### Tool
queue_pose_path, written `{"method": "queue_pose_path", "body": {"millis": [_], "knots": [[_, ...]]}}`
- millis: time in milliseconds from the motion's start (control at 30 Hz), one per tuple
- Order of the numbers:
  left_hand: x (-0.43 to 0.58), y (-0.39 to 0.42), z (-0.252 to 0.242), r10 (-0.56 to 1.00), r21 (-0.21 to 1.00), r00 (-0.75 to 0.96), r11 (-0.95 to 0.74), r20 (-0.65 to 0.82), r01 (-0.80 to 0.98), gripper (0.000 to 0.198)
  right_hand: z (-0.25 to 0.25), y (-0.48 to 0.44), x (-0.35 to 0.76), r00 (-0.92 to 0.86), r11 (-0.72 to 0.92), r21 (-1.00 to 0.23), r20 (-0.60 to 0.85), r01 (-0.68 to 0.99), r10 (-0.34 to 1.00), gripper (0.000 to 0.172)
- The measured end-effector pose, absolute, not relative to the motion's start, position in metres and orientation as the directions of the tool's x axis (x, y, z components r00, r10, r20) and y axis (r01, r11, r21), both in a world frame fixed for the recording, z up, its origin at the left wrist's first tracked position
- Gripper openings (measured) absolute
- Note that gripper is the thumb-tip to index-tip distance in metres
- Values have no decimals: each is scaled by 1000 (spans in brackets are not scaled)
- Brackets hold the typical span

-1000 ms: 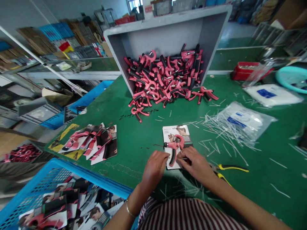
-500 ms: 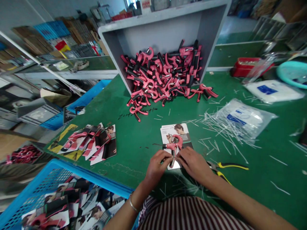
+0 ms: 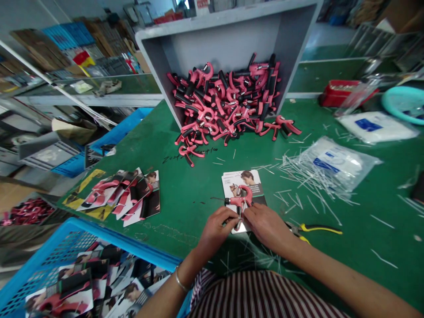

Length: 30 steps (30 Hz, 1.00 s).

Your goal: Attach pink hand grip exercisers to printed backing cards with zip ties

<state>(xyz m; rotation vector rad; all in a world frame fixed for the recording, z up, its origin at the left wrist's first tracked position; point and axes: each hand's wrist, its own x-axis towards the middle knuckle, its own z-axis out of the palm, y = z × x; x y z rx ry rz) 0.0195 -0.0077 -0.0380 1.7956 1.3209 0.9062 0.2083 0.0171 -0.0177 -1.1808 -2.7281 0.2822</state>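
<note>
A pink-and-black hand grip [image 3: 239, 200] lies on a printed card [image 3: 239, 183] at lower centre of the frame, on the green bench [image 3: 185, 185]. Its long axis runs roughly up and down: the curved pink head sits toward the top of the card, the black-padded handle points down toward the person, and a short metal-tipped bar sticks out left.

The left hand [image 3: 217, 229] and right hand [image 3: 266, 228] close in on it from either side. The fingers [image 3: 232, 216] of both are curled in and pinch the lower grip, hiding most of the handle; exactly how each fingertip sits cannot be told. A moment ago the hands stood further apart and the black handle showed plainly.

Yellow-handled pliers [image 3: 319, 229] lie just right of the right hand, among thin white plastic offcuts [image 3: 308, 198]. A matte grey bin [image 3: 212, 44] holds a tangled heap of grips [image 3: 225, 101] at top centre. Carded grips [image 3: 119, 196] lie at left, and more fill a blue crate [image 3: 66, 247] at lower left.
</note>
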Motion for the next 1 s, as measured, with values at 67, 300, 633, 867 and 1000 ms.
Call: {"method": "queue_pose_path", "body": {"millis": [67,300,633,867,1000], "knots": [[20,-8,-38,959,839,252,-241,128,488,12,-17,17,207,-678,677,-235,88,697,729,12],[18,-12,-25,874,576,455,-463,170,674,18,-14,17,208,-645,629,-420,123,654,754,13],[26,-20,3,861,222,480,-507,168,833,22,-15,8,205,-639,651,-397,183,648,747,22],[30,-35,-17,940,564,269,-340,208,752,32,-25,3,210,-502,502,-664,215,554,838,14],[32,-38,-50,951,582,71,-242,301,776,50,-27,1,204,-446,449,-764,237,463,863,11]]}}
